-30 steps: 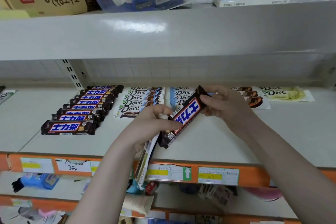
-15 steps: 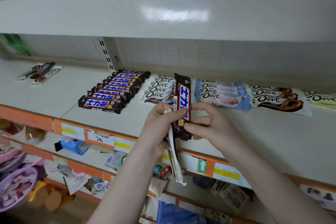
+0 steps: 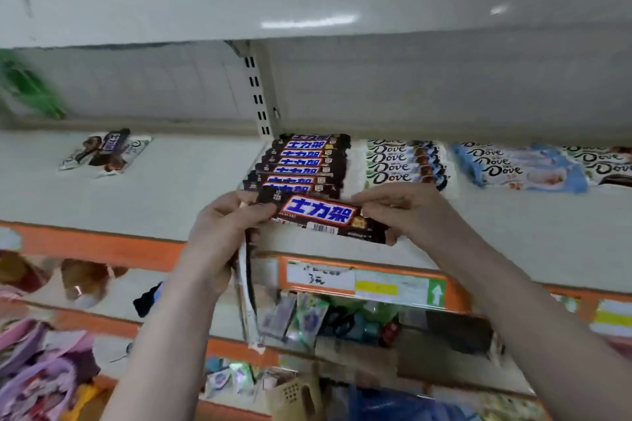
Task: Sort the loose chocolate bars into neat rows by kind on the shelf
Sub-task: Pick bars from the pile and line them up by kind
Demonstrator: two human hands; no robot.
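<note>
Left hand (image 3: 227,220) and right hand (image 3: 398,212) pinching ends of one brown chocolate bar (image 3: 321,217), at near end of brown row (image 3: 301,164), bare shelf (image 3: 191,188) left

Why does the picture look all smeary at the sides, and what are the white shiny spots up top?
Head view: the edges are motion-blurred, so the green packet at far left smears; the brown bar between the left hand and right hand stays readable. The white streaks are lamp glare on the upper shelf. The shelf lines bow from the wide lens.
</note>
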